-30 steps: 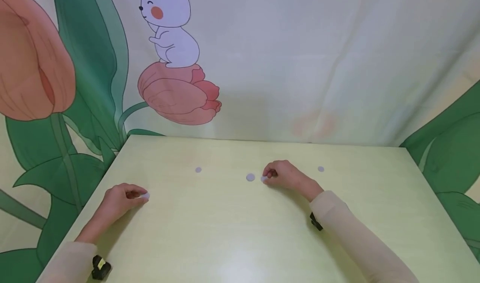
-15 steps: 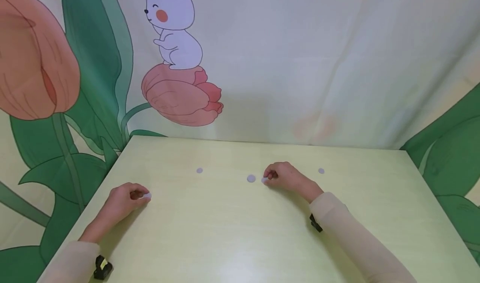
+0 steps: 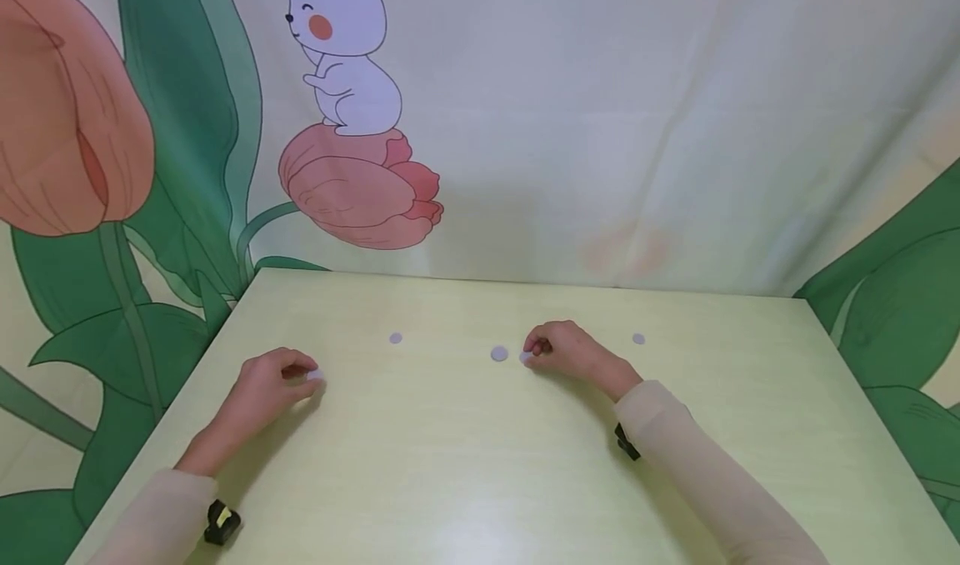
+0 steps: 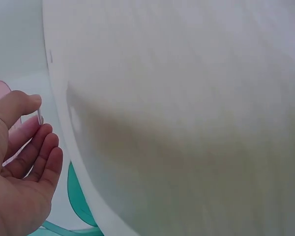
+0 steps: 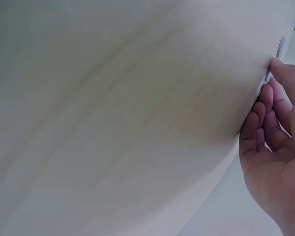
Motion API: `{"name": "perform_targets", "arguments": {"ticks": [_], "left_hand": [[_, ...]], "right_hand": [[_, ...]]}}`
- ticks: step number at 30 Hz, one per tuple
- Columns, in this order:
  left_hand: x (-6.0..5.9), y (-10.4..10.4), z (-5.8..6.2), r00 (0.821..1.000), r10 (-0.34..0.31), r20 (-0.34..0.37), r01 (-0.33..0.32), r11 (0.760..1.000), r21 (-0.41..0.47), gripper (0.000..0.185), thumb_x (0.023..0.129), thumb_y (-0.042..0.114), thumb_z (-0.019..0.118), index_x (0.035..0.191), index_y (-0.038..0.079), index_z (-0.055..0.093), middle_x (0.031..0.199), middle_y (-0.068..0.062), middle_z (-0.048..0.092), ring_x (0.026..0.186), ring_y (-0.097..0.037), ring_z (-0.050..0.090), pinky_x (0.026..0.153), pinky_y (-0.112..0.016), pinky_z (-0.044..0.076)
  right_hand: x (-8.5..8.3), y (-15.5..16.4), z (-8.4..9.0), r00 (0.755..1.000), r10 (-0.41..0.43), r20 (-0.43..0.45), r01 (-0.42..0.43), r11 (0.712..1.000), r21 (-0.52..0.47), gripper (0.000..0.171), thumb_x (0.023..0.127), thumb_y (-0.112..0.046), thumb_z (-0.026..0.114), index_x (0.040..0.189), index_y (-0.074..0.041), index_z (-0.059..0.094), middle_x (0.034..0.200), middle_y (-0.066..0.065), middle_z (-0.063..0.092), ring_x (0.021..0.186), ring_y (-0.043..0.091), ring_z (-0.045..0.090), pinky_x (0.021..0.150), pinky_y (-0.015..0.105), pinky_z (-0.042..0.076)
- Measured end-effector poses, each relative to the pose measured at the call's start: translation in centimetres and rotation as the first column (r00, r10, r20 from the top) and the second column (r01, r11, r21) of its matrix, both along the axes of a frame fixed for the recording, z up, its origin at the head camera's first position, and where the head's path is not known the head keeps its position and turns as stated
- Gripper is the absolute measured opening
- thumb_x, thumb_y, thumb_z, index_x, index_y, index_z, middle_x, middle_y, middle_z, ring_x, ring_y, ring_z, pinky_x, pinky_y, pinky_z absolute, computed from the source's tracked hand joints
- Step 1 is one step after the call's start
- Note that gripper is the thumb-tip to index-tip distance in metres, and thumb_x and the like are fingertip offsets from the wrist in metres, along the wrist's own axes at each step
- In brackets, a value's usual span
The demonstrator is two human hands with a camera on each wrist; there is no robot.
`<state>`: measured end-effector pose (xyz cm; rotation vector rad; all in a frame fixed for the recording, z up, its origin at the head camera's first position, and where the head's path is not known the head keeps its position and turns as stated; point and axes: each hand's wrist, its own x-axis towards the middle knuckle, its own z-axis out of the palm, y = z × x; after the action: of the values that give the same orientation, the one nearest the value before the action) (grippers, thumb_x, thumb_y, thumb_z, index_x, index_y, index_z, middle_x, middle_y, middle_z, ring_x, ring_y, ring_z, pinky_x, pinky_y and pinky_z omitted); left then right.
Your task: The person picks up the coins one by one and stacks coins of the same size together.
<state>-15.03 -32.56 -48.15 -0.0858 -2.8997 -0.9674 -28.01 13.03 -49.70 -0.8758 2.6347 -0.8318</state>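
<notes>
Behind the pale bench (image 3: 450, 440) hangs a printed cloth (image 3: 562, 115); it shows a white rabbit (image 3: 360, 98) on a pink tulip (image 3: 352, 186), and green leaves (image 3: 180, 65) at both sides

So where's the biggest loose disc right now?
In the head view, the biggest loose disc lies on the table, towards its far edge, just left of the right hand and its pinched disc.

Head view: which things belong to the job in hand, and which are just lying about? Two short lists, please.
Job, it seems:
disc pinched by the left hand
second disc, pinched by the right hand
middle disc, beside it
probably also left loose disc and right loose disc

Just there:
table
printed backdrop
black wrist devices
</notes>
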Motion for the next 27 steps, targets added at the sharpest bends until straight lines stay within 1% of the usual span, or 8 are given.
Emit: {"name": "perform_targets", "arguments": {"ticks": [5, 10, 16, 21, 24, 27], "left_hand": [[-0.5, 1.2, 0.4, 1.000, -0.024, -0.020, 0.025, 1.000, 0.014, 0.024, 0.088, 0.016, 0.080, 0.106, 0.002, 0.072, 0.104, -0.012, 0.071, 0.100, -0.032, 0.067, 0.088, -0.047, 0.054], [-0.7, 2.2, 0.5, 0.999, -0.039, -0.028, 0.039, 0.999, 0.031, 0.024, 0.087, 0.017, 0.080, 0.105, 0.003, 0.072, 0.104, -0.011, 0.071, 0.101, -0.032, 0.067, 0.087, -0.047, 0.054], [-0.7, 2.7, 0.4, 0.999, -0.041, -0.028, 0.042, 0.999, 0.024, 0.022, 0.088, 0.017, 0.080, 0.105, 0.004, 0.073, 0.104, -0.010, 0.072, 0.101, -0.031, 0.067, 0.087, -0.046, 0.054], [-0.8, 3.3, 0.5, 0.998, -0.061, -0.029, 0.062, 0.998, 0.033, 0.023, 0.087, 0.017, 0.081, 0.105, 0.003, 0.073, 0.103, -0.011, 0.071, 0.099, -0.031, 0.067, 0.088, -0.048, 0.054], [-0.8, 3.5, 0.4, 0.998, -0.062, -0.029, 0.063, 0.997, 0.034, 0.023, 0.087, 0.016, 0.081, 0.105, 0.003, 0.073, 0.103, -0.010, 0.071, 0.099, -0.031, 0.067, 0.089, -0.048, 0.054], [-0.8, 3.5, 0.1, 0.998, -0.059, -0.026, 0.060, 0.998, 0.033, 0.023, 0.088, 0.017, 0.080, 0.105, 0.004, 0.073, 0.103, -0.009, 0.071, 0.100, -0.030, 0.067, 0.089, -0.048, 0.054]], "right_hand": [[0.1, 0.1, 0.0, 1.000, -0.012, 0.007, 0.012, 1.000, 0.004, 0.011, 0.092, -0.016, 0.077, 0.099, -0.010, 0.072, 0.087, -0.004, 0.065, 0.082, 0.011, 0.055, 0.078, 0.026, 0.048], [0.2, 0.1, 0.1, 1.000, -0.013, 0.014, 0.013, 1.000, -0.004, 0.011, 0.092, -0.015, 0.077, 0.100, -0.009, 0.072, 0.088, -0.004, 0.065, 0.083, 0.012, 0.056, 0.078, 0.026, 0.049], [0.3, 0.0, 0.2, 0.999, -0.021, 0.025, 0.022, 1.000, -0.011, 0.011, 0.093, -0.015, 0.076, 0.101, -0.009, 0.072, 0.090, -0.003, 0.065, 0.085, 0.013, 0.056, 0.080, 0.027, 0.049], [0.4, 0.1, 0.1, 0.999, -0.040, 0.029, 0.040, 0.999, -0.017, 0.011, 0.092, -0.015, 0.076, 0.102, -0.010, 0.072, 0.091, -0.003, 0.065, 0.087, 0.014, 0.056, 0.083, 0.029, 0.049], [0.5, 0.3, 0.1, 0.999, -0.039, 0.030, 0.039, 0.999, -0.020, 0.011, 0.092, -0.016, 0.077, 0.102, -0.012, 0.073, 0.091, -0.004, 0.065, 0.088, 0.014, 0.057, 0.085, 0.030, 0.050], [0.6, 0.6, 0.2, 0.998, -0.028, 0.051, 0.030, 0.999, -0.027, 0.013, 0.092, -0.018, 0.078, 0.104, -0.014, 0.074, 0.094, -0.004, 0.066, 0.090, 0.014, 0.058, 0.087, 0.030, 0.050]]}}
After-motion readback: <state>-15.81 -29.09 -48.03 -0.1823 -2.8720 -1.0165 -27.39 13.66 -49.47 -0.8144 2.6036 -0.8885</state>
